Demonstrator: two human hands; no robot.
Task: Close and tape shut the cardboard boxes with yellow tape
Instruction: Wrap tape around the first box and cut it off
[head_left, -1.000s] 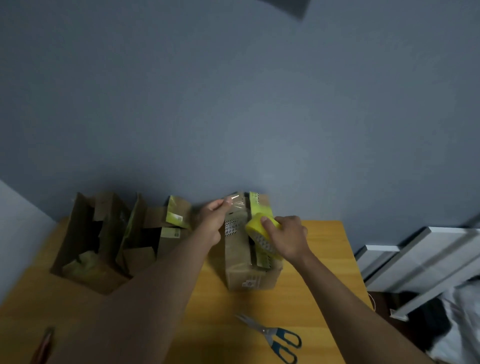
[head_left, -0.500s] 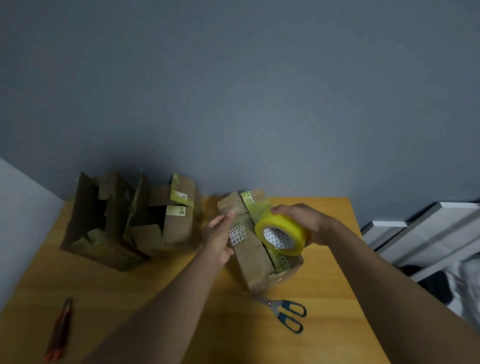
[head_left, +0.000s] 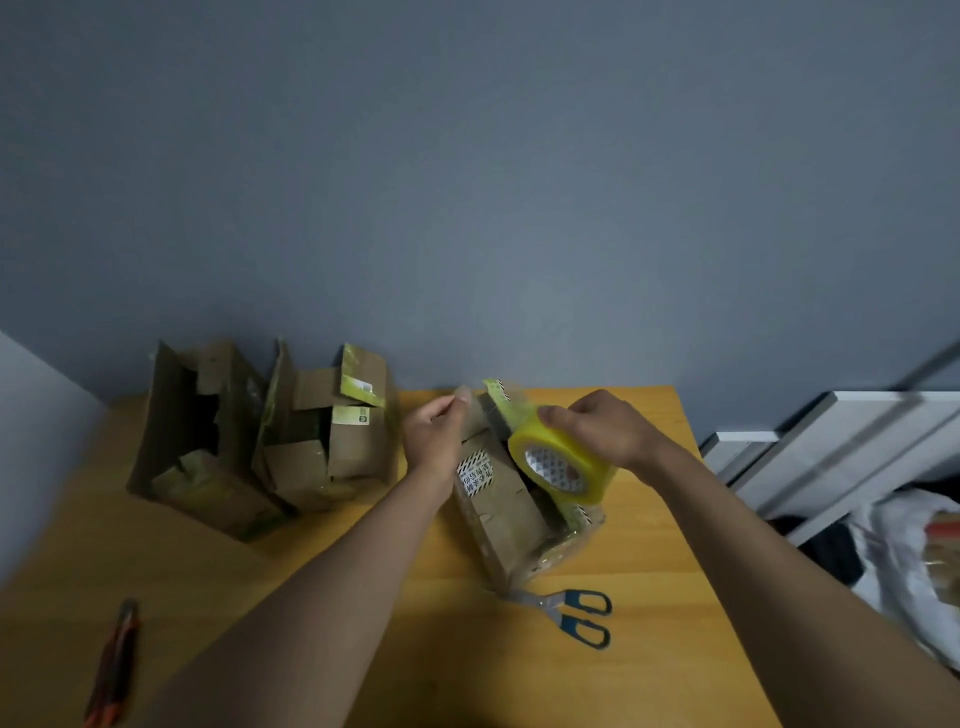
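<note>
Right hand (head_left: 597, 431) grips tape roll (head_left: 563, 464) above box (head_left: 506, 512) — left hand (head_left: 435, 436) pinches the tape's free end.

a yellow-orange wooden table (head_left: 311, 597) fills the lower part of the view, its far edge against a grey wall. taking the table's middle as the dial's centre: at about 10 o'clock two open cardboard boxes stand side by side, touching, the left open box (head_left: 202, 441) with tall raised flaps, the right open box (head_left: 332, 436) with flaps bearing yellow-green tape and labels. at about 1 o'clock a longer cardboard box (head_left: 498, 514) rests on the wood, set at a slant. just beside its near corner, at about 4 o'clock, lie scissors (head_left: 569, 613) with dark blue handles. far off at 8 o'clock lies an orange utility knife (head_left: 115, 665), blurred.
</note>
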